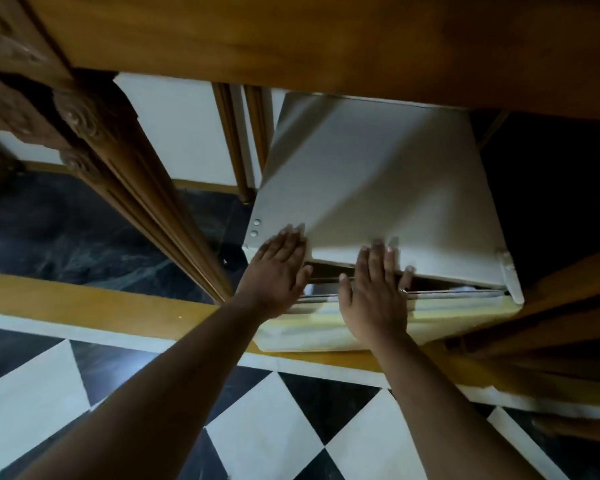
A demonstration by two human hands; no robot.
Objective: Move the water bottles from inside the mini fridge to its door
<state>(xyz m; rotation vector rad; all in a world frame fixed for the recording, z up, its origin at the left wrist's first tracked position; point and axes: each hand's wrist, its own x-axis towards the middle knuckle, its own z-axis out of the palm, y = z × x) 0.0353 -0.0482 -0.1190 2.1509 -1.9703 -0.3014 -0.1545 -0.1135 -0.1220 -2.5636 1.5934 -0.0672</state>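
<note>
Both hands at top front edge of mini fridge point(378, 188) under wooden table point(291, 36). Left hand point(278, 271) flat on top, fingers spread, holding nothing. Right hand point(374, 299) fingers straight, close together, at narrow gap above door point(326, 329). Door barely ajar. Water bottles unseen, presumably inside. Best approach: steady top, pull door edge evenly, swing fully open before reaching.

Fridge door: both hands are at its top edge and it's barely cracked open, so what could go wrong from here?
1. The right hand's fingertips curl into the narrow gap behind the fridge door; they could get pinched if it swings shut.
2. The left hand rests flat on the fridge top, giving no grip on the door.
3. No bottles are visible yet; a quick pull might topple them.
</note>
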